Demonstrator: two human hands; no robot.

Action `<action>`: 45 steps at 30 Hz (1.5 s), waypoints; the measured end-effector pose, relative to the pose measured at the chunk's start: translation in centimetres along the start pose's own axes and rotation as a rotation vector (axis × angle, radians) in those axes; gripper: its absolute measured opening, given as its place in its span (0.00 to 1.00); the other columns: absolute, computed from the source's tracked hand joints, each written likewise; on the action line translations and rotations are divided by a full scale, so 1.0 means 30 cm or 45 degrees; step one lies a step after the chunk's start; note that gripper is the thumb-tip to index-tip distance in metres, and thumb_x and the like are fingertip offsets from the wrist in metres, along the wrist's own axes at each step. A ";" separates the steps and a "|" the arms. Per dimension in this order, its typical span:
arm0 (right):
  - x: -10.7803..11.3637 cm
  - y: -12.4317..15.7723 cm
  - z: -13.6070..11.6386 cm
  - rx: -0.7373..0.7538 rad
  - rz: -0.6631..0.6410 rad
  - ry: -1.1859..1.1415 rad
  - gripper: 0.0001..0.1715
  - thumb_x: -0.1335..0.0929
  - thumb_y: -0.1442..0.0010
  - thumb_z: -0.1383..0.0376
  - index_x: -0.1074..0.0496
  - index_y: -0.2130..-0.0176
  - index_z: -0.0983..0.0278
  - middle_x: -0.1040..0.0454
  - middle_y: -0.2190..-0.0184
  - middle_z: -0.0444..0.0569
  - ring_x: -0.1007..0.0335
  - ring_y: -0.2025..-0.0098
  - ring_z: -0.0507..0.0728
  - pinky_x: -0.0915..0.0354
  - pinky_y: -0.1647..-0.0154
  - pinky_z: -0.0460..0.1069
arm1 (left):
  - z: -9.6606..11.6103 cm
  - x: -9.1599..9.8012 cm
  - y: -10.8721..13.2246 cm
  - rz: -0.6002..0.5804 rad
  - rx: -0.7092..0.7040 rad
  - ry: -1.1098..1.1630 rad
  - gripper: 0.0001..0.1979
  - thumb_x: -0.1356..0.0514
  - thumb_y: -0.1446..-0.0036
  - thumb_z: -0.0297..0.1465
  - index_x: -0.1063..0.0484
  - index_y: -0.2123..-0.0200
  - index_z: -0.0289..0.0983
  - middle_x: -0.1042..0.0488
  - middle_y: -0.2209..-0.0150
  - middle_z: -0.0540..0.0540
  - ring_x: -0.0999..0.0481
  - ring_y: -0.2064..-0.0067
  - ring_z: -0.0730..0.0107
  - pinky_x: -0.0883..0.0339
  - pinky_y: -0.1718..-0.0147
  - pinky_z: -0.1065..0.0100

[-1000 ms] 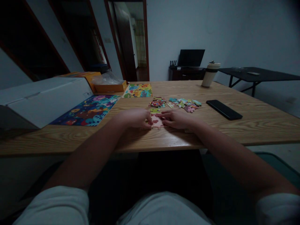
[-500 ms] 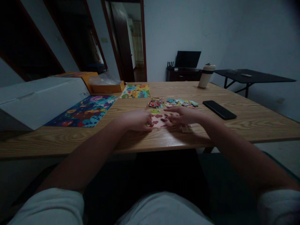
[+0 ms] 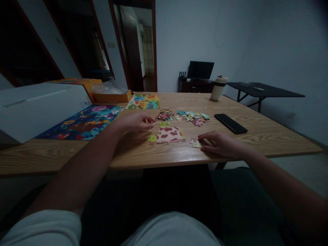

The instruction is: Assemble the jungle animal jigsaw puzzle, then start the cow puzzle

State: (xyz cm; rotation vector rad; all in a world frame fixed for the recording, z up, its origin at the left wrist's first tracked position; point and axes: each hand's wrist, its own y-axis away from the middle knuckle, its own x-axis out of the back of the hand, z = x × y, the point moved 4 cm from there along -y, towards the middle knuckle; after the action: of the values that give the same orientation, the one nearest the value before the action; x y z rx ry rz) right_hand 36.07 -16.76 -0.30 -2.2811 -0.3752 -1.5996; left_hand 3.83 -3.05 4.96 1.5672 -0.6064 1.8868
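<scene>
Here we are at the wooden table [image 3: 138,153], and center stage is the partly built jigsaw section [image 3: 170,135], pink with brown patches, lying flat near our edge, lime-green bits along its left and upper sides. Take that as the clock's center. At three o'clock, the right hand [image 3: 219,144] is curled, fingertips on a loose jigsaw piece [image 3: 195,142] just apart from the section; we can't tell whether it's pinched or merely touched. Toward ten, the left hand [image 3: 134,122] hangs loosely open, fingers half bent, and we see nothing in its grasp. Close by at twelve sits the reddish heap of pieces [image 3: 165,115], and at two a spread of mixed pieces [image 3: 193,116]. Between two and three we've got the black smartphone [image 3: 230,123]; farther back, between one and two, the lidded tumbler [image 3: 218,89]. Out at nine, past the left hand, lies the deep-blue picture sheet [image 3: 82,124].
</scene>
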 end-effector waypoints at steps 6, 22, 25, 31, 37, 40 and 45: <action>0.000 -0.004 -0.010 -0.096 0.050 -0.069 0.22 0.31 0.41 0.55 0.27 0.47 0.56 0.22 0.53 0.50 0.24 0.57 0.59 0.30 0.59 0.52 | -0.043 -0.021 -0.015 -0.028 0.041 0.074 0.24 0.43 0.40 0.45 0.26 0.46 0.39 0.20 0.54 0.44 0.23 0.60 0.67 0.36 0.62 0.72; -0.051 -0.125 -0.172 0.315 0.072 -0.038 0.23 0.31 0.40 0.57 0.25 0.46 0.59 0.26 0.49 0.55 0.32 0.46 0.63 0.38 0.42 0.59 | -0.016 -0.061 -0.030 -0.116 -0.076 0.125 0.23 0.43 0.40 0.43 0.27 0.44 0.41 0.21 0.56 0.46 0.25 0.61 0.68 0.38 0.65 0.72; -0.049 -0.120 -0.178 0.310 0.086 -0.023 0.22 0.32 0.38 0.57 0.24 0.46 0.60 0.25 0.50 0.56 0.32 0.48 0.63 0.37 0.43 0.59 | -0.022 -0.065 -0.033 -0.121 -0.070 0.124 0.24 0.43 0.40 0.44 0.27 0.43 0.42 0.21 0.55 0.46 0.25 0.61 0.67 0.38 0.64 0.72; -0.057 -0.114 -0.201 0.372 0.095 -0.032 0.20 0.31 0.39 0.61 0.24 0.48 0.61 0.25 0.52 0.56 0.31 0.50 0.62 0.36 0.46 0.57 | -0.008 -0.063 -0.029 -0.131 -0.060 0.112 0.24 0.42 0.40 0.44 0.27 0.43 0.42 0.21 0.52 0.45 0.25 0.59 0.66 0.38 0.63 0.70; -0.071 -0.129 -0.246 0.404 0.111 -0.015 0.16 0.31 0.40 0.60 0.23 0.52 0.61 0.24 0.55 0.55 0.30 0.52 0.61 0.35 0.48 0.56 | 0.041 -0.054 -0.016 -0.180 -0.075 0.104 0.23 0.42 0.39 0.44 0.27 0.44 0.42 0.21 0.54 0.45 0.25 0.61 0.66 0.38 0.63 0.70; -0.071 -0.143 -0.275 0.441 0.131 -0.001 0.14 0.30 0.41 0.61 0.23 0.54 0.62 0.23 0.56 0.55 0.30 0.52 0.61 0.35 0.49 0.55 | 0.045 -0.055 -0.015 -0.186 -0.065 0.111 0.24 0.42 0.39 0.44 0.27 0.43 0.41 0.21 0.55 0.45 0.25 0.62 0.67 0.39 0.64 0.71; -0.075 -0.152 -0.304 0.500 0.196 -0.033 0.14 0.29 0.42 0.62 0.24 0.55 0.62 0.23 0.56 0.54 0.30 0.52 0.61 0.35 0.49 0.55 | 0.054 -0.082 -0.020 -0.278 -0.149 0.154 0.27 0.39 0.42 0.48 0.28 0.42 0.44 0.22 0.52 0.47 0.25 0.59 0.68 0.39 0.64 0.73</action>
State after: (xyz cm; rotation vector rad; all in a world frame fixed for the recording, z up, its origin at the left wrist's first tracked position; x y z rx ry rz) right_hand 25.72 -16.42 1.00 -1.9811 -0.4624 -1.2911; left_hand 5.67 -4.11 2.85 1.3749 -0.4637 1.7360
